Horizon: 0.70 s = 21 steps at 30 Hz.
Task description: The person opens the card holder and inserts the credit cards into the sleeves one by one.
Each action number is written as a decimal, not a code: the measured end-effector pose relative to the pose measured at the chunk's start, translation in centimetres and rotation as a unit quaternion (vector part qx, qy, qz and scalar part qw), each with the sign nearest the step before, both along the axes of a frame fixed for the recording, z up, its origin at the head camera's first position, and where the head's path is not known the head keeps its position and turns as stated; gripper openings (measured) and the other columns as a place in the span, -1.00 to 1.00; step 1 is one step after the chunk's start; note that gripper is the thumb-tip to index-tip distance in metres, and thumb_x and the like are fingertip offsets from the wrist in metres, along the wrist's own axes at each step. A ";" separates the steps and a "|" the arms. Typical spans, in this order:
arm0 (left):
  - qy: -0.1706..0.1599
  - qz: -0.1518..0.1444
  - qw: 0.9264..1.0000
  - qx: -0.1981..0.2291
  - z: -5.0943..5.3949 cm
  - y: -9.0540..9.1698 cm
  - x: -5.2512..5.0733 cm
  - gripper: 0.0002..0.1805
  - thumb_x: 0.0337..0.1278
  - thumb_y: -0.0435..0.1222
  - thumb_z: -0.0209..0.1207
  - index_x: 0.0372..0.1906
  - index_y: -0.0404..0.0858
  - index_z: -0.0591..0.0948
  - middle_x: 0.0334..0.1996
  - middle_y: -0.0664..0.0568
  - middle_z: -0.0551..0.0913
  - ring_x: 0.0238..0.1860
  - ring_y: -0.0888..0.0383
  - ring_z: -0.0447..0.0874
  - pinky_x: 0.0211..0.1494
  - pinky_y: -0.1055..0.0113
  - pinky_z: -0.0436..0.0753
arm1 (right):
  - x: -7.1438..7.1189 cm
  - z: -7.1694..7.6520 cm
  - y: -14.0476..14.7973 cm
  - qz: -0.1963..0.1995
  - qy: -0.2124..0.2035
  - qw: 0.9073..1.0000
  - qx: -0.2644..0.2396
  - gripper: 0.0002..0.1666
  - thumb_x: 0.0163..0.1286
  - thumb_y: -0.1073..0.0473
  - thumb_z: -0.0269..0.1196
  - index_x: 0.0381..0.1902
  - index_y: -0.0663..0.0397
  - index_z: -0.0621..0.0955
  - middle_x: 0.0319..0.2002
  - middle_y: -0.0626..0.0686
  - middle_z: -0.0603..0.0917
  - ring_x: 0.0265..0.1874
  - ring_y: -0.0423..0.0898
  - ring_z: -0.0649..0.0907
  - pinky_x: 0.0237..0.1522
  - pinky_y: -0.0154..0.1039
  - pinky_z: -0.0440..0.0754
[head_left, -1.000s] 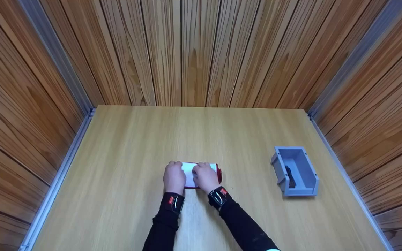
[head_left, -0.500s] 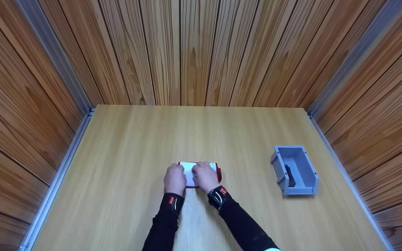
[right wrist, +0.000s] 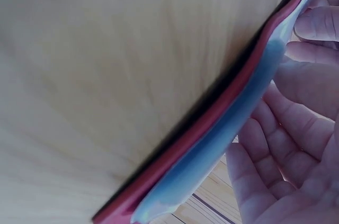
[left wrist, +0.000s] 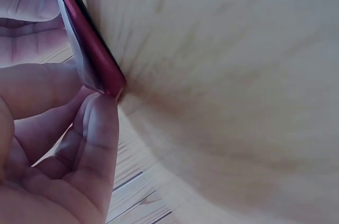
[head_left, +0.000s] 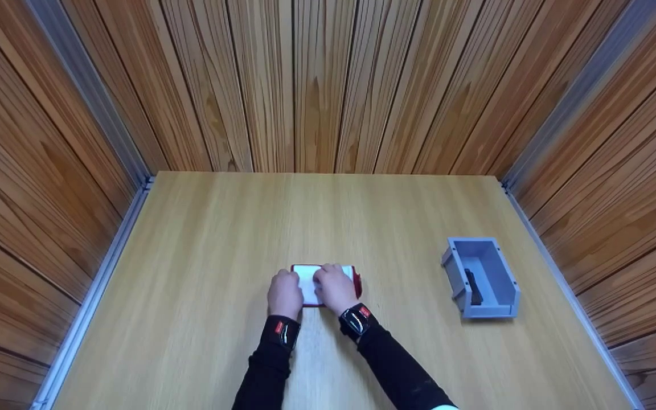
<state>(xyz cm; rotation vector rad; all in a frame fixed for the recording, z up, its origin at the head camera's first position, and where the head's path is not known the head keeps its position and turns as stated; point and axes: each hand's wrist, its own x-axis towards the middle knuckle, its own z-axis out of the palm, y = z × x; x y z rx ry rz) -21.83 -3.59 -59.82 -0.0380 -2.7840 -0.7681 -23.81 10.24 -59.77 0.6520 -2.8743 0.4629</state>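
A flat red item (head_left: 357, 283) lies on the table with a pale, bendable sheet (head_left: 309, 275) over its top; its exact kind is unclear. From the side, in the right wrist view, the sheet (right wrist: 212, 139) bows above a red layer (right wrist: 225, 99) with a dark underside. My left hand (head_left: 286, 294) is at its left end, thumb and finger pinching at the near corner beside the red layer (left wrist: 98, 57). Over the right half sits my right hand (head_left: 336, 289), its fingers bent against the sheet. Both palms hide part of it.
A grey-blue open bin (head_left: 492, 312) stands to the right on the wooden table (head_left: 203, 239), holding a small black object (head_left: 473, 286). Wood-plank walls (head_left: 316, 85) enclose the back and sides, with metal rails (head_left: 100, 262) along the side edges.
My left hand has shifted very slightly toward me, uncovering the item's far left corner. The right hand and the bin look unchanged.
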 end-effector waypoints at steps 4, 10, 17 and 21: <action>-0.007 -0.004 1.000 0.000 0.0 -0.1 -0.1 -0.87 -0.13 -0.56 0.27 -0.57 -0.36 0.56 -0.49 -0.16 0.50 -0.41 -0.14 0.56 -0.33 0.01 0.54 | 0.0 0.0 0.0 -0.003 0.001 1.000 0.001 -0.80 0.08 0.25 0.47 -0.31 0.11 0.68 -0.28 0.03 0.63 -0.25 0.00 0.55 -0.24 -0.17 0.59; -0.020 0.000 1.000 0.016 0.0 -0.2 -0.2 -0.89 -0.15 -0.54 0.31 -0.55 -0.36 0.60 -0.49 -0.12 0.51 -0.42 -0.12 0.58 -0.31 0.03 0.55 | 0.1 0.0 0.1 -0.001 0.012 1.000 -0.003 -0.80 0.07 0.26 0.47 -0.32 0.11 0.68 -0.28 0.04 0.64 -0.26 0.01 0.56 -0.25 -0.16 0.59; -0.034 0.003 0.999 0.039 0.1 -0.4 -0.2 -0.93 -0.15 -0.53 0.31 -0.48 -0.37 0.65 -0.48 -0.10 0.51 -0.42 -0.09 0.57 -0.30 0.05 0.55 | 0.0 0.1 0.3 0.003 -0.019 1.000 -0.009 -0.78 0.11 0.25 0.45 -0.26 0.12 0.69 -0.24 0.05 0.64 -0.22 0.02 0.56 -0.19 -0.14 0.59; -0.032 0.005 0.998 0.050 0.1 -0.4 -0.1 -0.92 -0.16 -0.55 0.29 -0.50 -0.37 0.63 -0.49 -0.09 0.49 -0.43 -0.10 0.56 -0.31 0.04 0.54 | 0.2 0.2 0.5 0.016 -0.027 0.999 -0.015 -0.78 0.13 0.24 0.43 -0.24 0.15 0.69 -0.23 0.06 0.64 -0.20 0.02 0.56 -0.13 -0.13 0.57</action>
